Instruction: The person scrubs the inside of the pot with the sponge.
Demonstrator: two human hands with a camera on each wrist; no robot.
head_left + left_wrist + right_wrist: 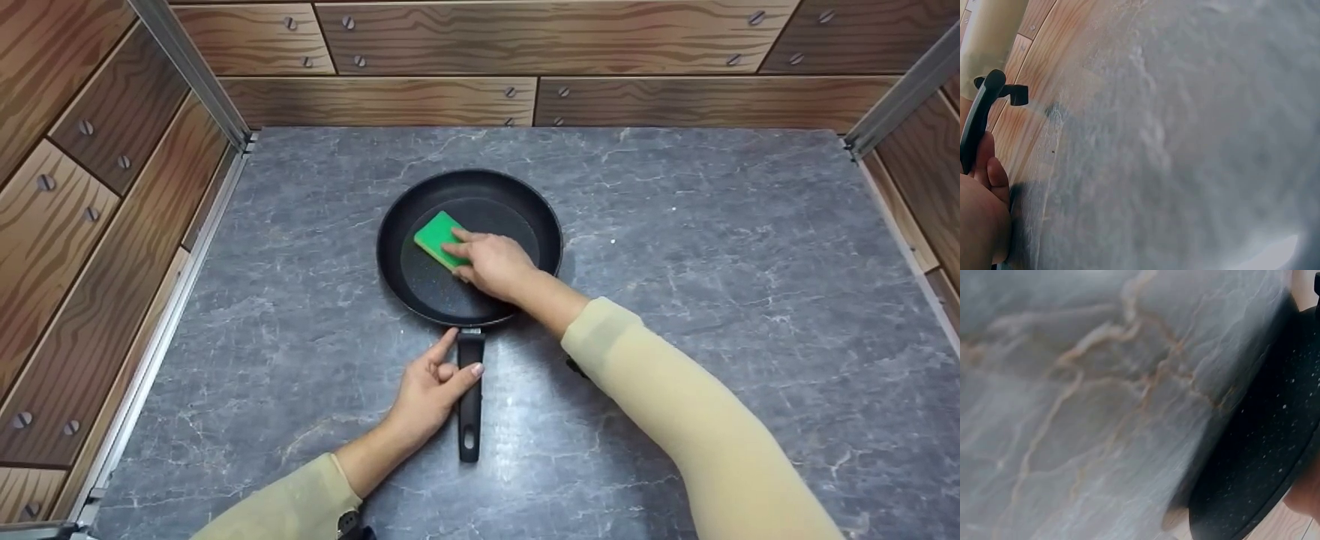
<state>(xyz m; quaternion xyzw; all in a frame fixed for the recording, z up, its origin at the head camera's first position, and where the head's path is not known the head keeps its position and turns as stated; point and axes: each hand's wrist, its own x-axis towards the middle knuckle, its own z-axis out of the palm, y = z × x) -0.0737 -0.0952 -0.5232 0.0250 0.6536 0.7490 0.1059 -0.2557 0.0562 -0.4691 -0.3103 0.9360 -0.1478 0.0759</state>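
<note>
A black frying pan (pixel 450 298) lies on the grey marbled table in the head view, its handle (pixel 470 409) toward me. My left hand (pixel 421 396) holds the handle near the pan, thumb across its top and index finger reaching up to the rim. The left wrist view shows that handle (pixel 977 121) at the left edge, with fingers curled beneath it. Inside the pan, my right hand (pixel 501 262) grips a green sponge (pixel 433 229) with a yellow underside, fingers over the top and thumb at the near edge. Only the pan's speckled outer side (pixel 1264 422) fills much of the right wrist view; the sponge is hidden there.
Grey marbled table (pixel 712 247) surrounds the pan. Wood-patterned panels (pixel 525 37) stand at the back and both sides, with metal rails (pixel 199 67) at the corners. Small white specks (pixel 613 241) dot the table right of the pan. Light-coloured sleeves cover both forearms.
</note>
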